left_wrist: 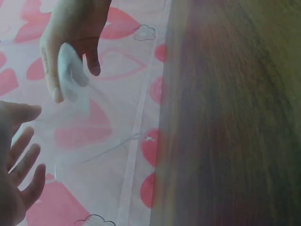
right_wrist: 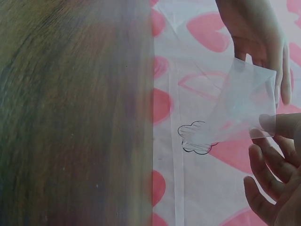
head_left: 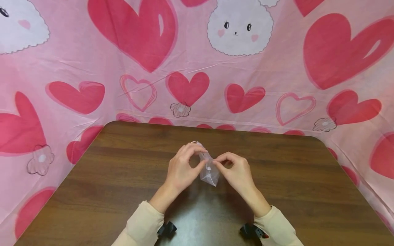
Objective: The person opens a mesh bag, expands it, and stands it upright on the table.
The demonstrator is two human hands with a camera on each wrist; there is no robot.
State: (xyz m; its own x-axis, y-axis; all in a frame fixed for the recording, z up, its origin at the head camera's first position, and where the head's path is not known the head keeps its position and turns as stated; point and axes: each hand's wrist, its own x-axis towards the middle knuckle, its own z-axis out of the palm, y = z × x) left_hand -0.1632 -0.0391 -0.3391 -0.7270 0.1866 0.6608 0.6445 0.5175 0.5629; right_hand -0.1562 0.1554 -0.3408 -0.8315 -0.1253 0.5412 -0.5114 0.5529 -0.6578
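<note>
A small clear plastic bag is held up over the table between the two hands. My right hand pinches its edge between thumb and index finger; the pinched corner shows in the right wrist view beside the thumb. At the other side of the bag is my left hand, its thumb and index finger curved and a little apart at the film. The left wrist view shows a gap between those two fingertips. Being see-through, the bag makes exact contact with the left fingers hard to tell.
A dark wooden table lies under the hands. Pink cloth with hearts and white faces hangs behind it and along both sides. Black wrist devices show at both cream sleeves.
</note>
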